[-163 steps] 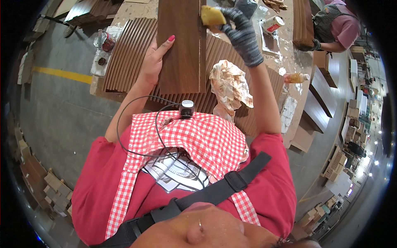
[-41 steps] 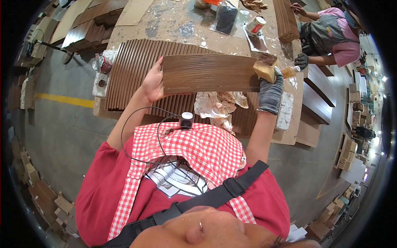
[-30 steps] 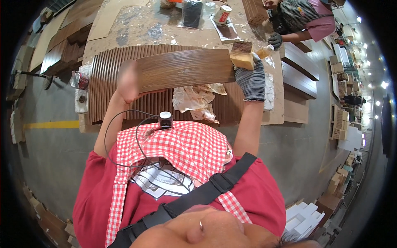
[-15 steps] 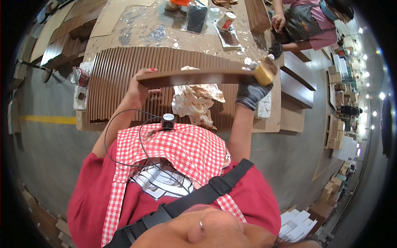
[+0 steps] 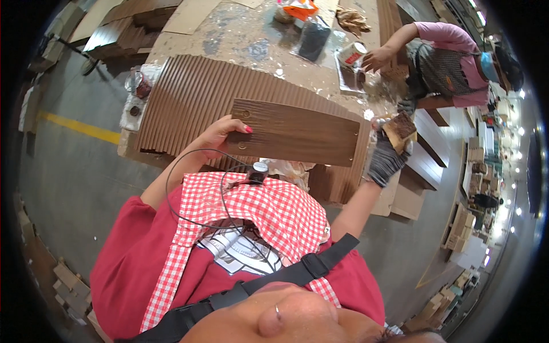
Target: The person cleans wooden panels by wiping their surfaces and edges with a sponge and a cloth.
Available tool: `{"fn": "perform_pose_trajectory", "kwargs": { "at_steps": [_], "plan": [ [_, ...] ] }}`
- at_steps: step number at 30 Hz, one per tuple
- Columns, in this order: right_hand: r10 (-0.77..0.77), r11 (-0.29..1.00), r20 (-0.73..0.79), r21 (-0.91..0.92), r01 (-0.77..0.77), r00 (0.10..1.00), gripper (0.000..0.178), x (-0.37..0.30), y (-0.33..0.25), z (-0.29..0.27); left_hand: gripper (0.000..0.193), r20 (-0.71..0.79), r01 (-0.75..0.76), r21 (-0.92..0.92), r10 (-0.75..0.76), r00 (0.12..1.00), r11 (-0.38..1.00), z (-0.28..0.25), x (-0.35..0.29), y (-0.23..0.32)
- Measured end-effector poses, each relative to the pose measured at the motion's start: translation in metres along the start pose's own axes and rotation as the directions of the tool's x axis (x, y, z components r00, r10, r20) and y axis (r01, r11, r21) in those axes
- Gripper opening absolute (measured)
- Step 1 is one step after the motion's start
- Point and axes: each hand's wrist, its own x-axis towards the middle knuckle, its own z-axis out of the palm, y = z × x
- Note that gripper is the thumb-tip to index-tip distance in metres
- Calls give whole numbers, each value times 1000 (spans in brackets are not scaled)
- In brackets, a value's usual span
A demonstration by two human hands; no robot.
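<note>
My bare left hand (image 5: 220, 134) grips the left end of a dark brown wooden board (image 5: 297, 132), thumb on its upper face. The board's broad grained face is turned up, with small holes near its ends. In my gloved right hand (image 5: 389, 160) is a tan sponge-like block (image 5: 400, 130) with a dark brown stained face, held just beyond the board's right end. Below the board lies a row of brown slats (image 5: 200, 86) set side by side. A crumpled stained cloth (image 5: 283, 171) is partly hidden by the board and my apron.
Across the table (image 5: 234, 34), a co-worker (image 5: 452, 63) reaches toward a white and red cup (image 5: 351, 53). A dark packet (image 5: 313, 39) lies near it. At the left edge stands a stained can (image 5: 138, 84). More boards (image 5: 429, 151) lie at the right.
The board has tipped from edge-on to showing its broad face. My right hand with the sponge-like block has moved right and nearer me. The co-worker's bare hand has reached toward the cup.
</note>
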Motion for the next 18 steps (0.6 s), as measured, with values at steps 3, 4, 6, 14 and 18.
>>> {"fn": "perform_pose_trajectory", "kwargs": {
  "at_steps": [3, 4, 6, 14, 18],
  "plan": [
    [216, 935, 14, 284, -211, 976, 64, -37, -47, 68, 19, -2, -7, 84, 7, 1000, 996, 7, 0, -1],
    [231, 960, 15, 159, -230, 973, 58, -54, -47, 89, 19, 1, -2, 87, 1, 1000, 996, 10, -2, 1],
    [210, 976, 69, -73, -205, 975, 48, -80, -51, 141, 25, 9, 22, 77, -23, 1000, 997, 17, -5, 6],
    [-15, 847, 461, -467, 256, 887, 47, -107, -26, 276, 25, 267, -133, 95, 104, 958, 986, -1, 22, -15],
    [-130, 635, 533, -603, 484, 836, 45, -115, -34, 289, 23, 193, -145, 164, 113, 975, 976, 14, 14, -11]
  ]
}}
